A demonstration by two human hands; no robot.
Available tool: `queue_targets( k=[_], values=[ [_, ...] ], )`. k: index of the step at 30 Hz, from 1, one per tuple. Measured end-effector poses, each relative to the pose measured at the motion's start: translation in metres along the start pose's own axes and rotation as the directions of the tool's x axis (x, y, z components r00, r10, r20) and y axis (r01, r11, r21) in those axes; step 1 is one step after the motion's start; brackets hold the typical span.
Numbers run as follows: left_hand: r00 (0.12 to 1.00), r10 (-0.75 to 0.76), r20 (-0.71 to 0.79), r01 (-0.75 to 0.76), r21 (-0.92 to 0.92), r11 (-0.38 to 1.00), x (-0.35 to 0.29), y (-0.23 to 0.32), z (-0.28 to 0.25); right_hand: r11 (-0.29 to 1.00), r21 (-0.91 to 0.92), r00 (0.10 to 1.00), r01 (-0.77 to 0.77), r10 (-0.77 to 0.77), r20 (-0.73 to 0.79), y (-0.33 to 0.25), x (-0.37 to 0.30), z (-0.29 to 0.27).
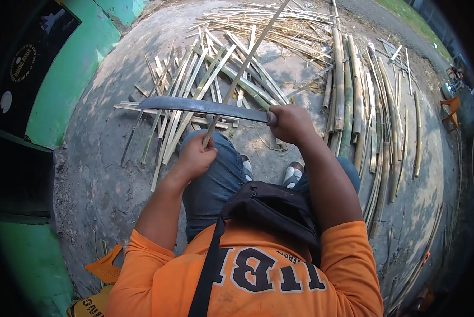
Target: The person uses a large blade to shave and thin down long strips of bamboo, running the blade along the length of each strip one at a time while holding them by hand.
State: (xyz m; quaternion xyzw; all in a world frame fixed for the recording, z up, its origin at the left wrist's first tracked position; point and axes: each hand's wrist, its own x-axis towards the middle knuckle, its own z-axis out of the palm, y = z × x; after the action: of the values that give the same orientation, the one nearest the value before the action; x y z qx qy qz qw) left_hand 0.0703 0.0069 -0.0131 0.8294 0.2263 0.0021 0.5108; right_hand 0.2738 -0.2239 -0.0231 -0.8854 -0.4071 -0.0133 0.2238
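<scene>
My right hand (292, 124) is closed round the handle of a machete (205, 107), whose long, slightly curved blade points left across the space before my knees. Closed on the near end of a thin bamboo strip (239, 79) is my left hand (196, 155), above my left knee. The strip slants up and away to the right, past the top edge of the view. Blade and strip cross just beyond my left hand; whether they touch I cannot tell. Below them, split bamboo slats (184, 113) lie in a loose criss-cross heap.
Bamboo poles (348, 90) and long split pieces lie side by side on the right. More thin strips (268, 24) are spread at the far end. A green wall (68, 79) runs along the left. An orange plastic chair (450, 112) stands at the far right.
</scene>
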Motion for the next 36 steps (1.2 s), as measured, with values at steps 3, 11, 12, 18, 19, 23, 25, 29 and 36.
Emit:
queue_targets(
  k=[3, 11, 12, 18, 19, 23, 25, 29, 36],
  values=[
    [1.000, 0.005, 0.019, -0.004, -0.040, 0.999, 0.002, -0.001, -0.001, 1.000, 0.001, 1.000, 0.004, -0.004, -0.028, 0.002, -0.002, 0.001],
    [0.999, 0.033, -0.009, -0.032, 0.045, 0.998, 0.001, -0.007, 0.000, 0.999, 0.005, 0.998, 0.049, -0.049, -0.036, -0.015, -0.002, 0.003],
    [1.000, -0.003, 0.014, 0.002, 0.046, 0.999, 0.002, -0.006, 0.000, 1.000, 0.003, 0.998, 0.001, -0.001, -0.064, -0.005, 0.002, 0.004],
    [0.998, 0.022, 0.055, -0.026, 0.074, 0.997, 0.005, -0.003, 0.002, 0.988, 0.120, 0.990, -0.097, 0.108, -0.089, 0.008, 0.003, -0.010],
    [0.998, 0.022, 0.058, -0.026, 0.073, 0.997, 0.006, -0.004, 0.003, 0.994, 0.096, 0.995, -0.053, 0.061, -0.082, 0.002, 0.000, -0.008],
    [0.996, 0.080, 0.050, -0.084, 0.090, 0.992, 0.007, -0.015, 0.001, 0.992, -0.040, 0.991, 0.121, -0.123, -0.050, -0.016, -0.003, 0.004],
    [0.991, 0.118, 0.056, -0.124, 0.104, 0.987, 0.006, -0.016, -0.001, 0.997, -0.027, 0.997, 0.074, -0.074, -0.012, -0.015, 0.001, -0.006],
    [0.990, -0.016, 0.142, 0.019, -0.014, 1.000, 0.007, -0.002, -0.006, 0.986, 0.111, 0.980, -0.125, 0.140, -0.138, 0.028, 0.007, -0.006],
    [0.982, -0.054, 0.182, 0.076, -0.114, 0.991, 0.008, -0.001, -0.009, 1.000, 0.021, 0.998, 0.013, -0.011, -0.063, -0.002, -0.003, -0.004]
  ],
)
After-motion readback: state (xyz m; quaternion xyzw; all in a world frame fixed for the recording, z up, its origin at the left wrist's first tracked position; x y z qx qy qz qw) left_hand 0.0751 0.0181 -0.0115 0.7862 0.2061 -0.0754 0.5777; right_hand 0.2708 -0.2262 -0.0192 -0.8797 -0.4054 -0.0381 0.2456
